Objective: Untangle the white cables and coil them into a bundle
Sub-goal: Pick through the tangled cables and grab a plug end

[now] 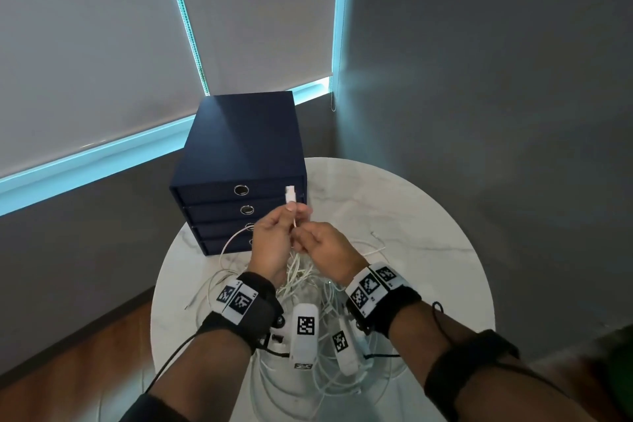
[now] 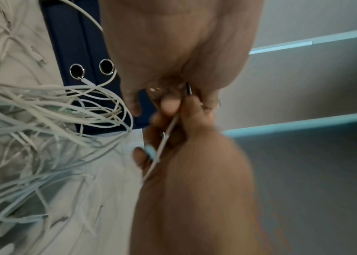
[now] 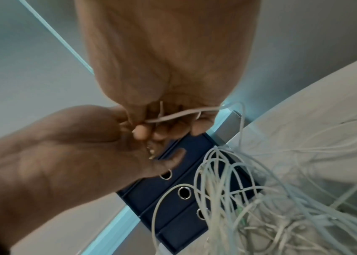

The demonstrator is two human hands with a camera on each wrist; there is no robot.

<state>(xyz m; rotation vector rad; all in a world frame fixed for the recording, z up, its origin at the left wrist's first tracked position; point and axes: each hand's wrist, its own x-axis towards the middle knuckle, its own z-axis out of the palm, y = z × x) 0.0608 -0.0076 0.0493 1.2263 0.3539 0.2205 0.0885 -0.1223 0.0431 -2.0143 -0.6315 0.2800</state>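
Note:
A tangle of thin white cables (image 1: pixel 308 288) lies on the round white marble table (image 1: pixel 411 223). Both hands are raised over the tangle, close together. My left hand (image 1: pixel 294 214) pinches one white cable just below its white plug (image 1: pixel 290 193), which points upward. My right hand (image 1: pixel 301 237) pinches the same cable a little lower. In the left wrist view the cable (image 2: pixel 165 138) runs from my left hand's fingers (image 2: pixel 169 105) down across the right hand (image 2: pixel 194 172). In the right wrist view a strand (image 3: pixel 179 114) crosses my right hand's curled fingers (image 3: pixel 142 132); loops (image 3: pixel 227 189) hang below.
A dark blue drawer box (image 1: pixel 239 161) with metal ring pulls stands at the table's back left, just behind the hands. Cable ends trail toward the table's left and right edges. Grey walls and window blinds lie behind; wooden floor (image 1: pixel 85 353) shows at lower left.

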